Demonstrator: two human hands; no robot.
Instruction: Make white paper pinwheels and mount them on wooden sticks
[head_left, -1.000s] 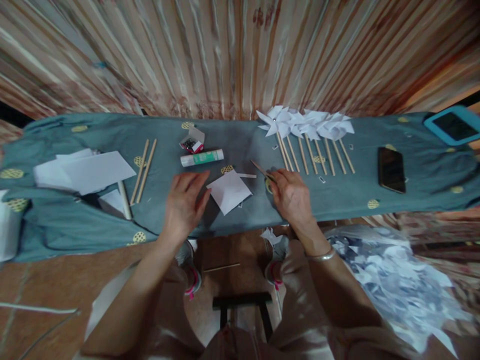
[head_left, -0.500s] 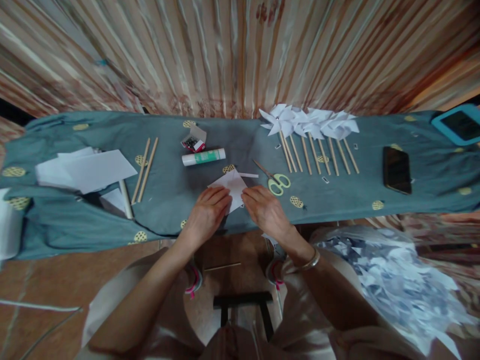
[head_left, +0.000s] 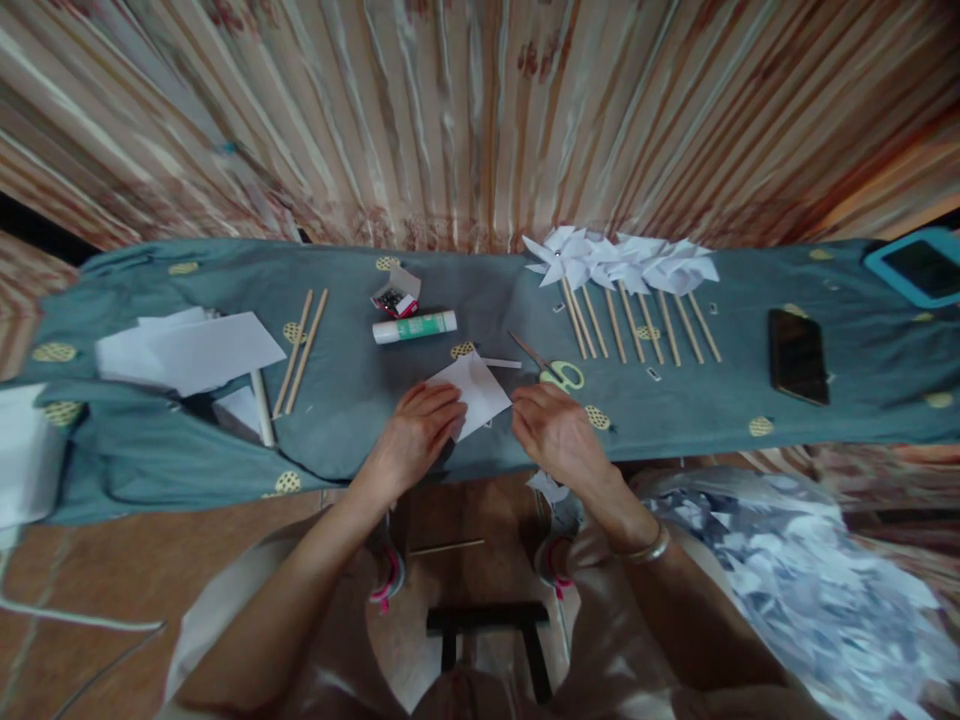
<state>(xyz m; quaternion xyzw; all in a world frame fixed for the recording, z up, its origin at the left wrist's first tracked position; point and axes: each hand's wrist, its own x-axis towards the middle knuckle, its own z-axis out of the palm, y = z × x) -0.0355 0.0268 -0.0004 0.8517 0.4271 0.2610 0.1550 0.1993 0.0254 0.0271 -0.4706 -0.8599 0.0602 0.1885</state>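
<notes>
In front of me a white square of paper [head_left: 480,392] lies with one corner pointing away. Its left edge is under the bent fingers of my left hand [head_left: 421,432], which grips it against the cloth. My right hand [head_left: 556,428] has its fingers drawn together at the paper's right corner; the thumb is partly hidden. A narrow white paper strip [head_left: 504,363] lies just beyond the sheet. Scissors with light green handles [head_left: 547,368] rest beyond my right hand. Farther back are a glue stick [head_left: 415,327] and a small opened box of pins [head_left: 396,296].
Several white paper pinwheels [head_left: 626,262] on wooden sticks lie at the back right. Two wooden sticks [head_left: 306,350] and stacked white paper [head_left: 210,352] are on the left. A dark phone [head_left: 797,355] sits right. Below is a bag of paper pieces [head_left: 817,590].
My right hand has shifted right and slightly down, baring more of the paper's right side. My left hand stays at the left edge. The whole view has shifted slightly.
</notes>
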